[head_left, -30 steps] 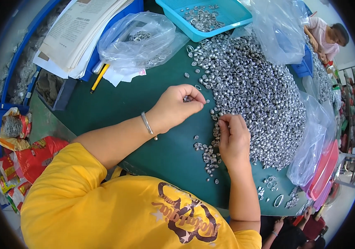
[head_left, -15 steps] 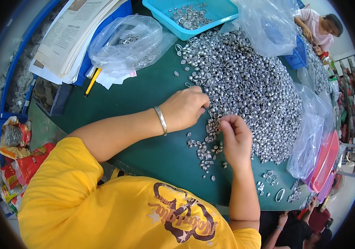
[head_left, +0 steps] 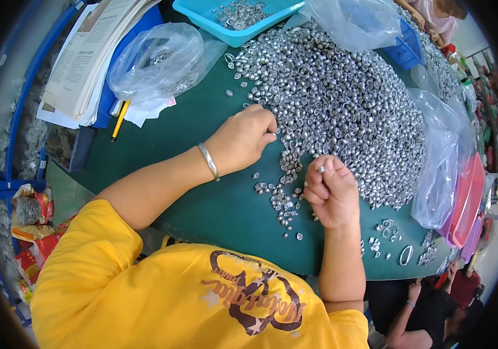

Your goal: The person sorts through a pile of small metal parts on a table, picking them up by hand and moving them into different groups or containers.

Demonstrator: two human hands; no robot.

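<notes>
A large heap of small silver metal pieces [head_left: 348, 110], rounded and hollow like little cups or rings, covers much of the green table. At its left edge my left hand [head_left: 243, 138] is closed in a pinch, a bit of silver metal showing at its fingertips. My right hand [head_left: 333, 192], turned partly palm up at the heap's near side, pinches one small silver metal piece [head_left: 321, 169] between thumb and forefinger. Between and below the hands lies a loose scatter of similar pieces [head_left: 281, 205]. The other fingers of my right hand are curled in.
A turquoise basket [head_left: 240, 36] with more pieces stands at the far side. To the left are a clear plastic bag [head_left: 150, 64], stacked papers [head_left: 80, 64] and a yellow pen-like tool [head_left: 120, 121]. Red trays [head_left: 469, 200] sit at right. Other people work nearby.
My right hand has turned upward, bringing the metal piece in its fingertips into sight. My left hand stays pinched at the heap's edge. The whole view has shifted slightly.
</notes>
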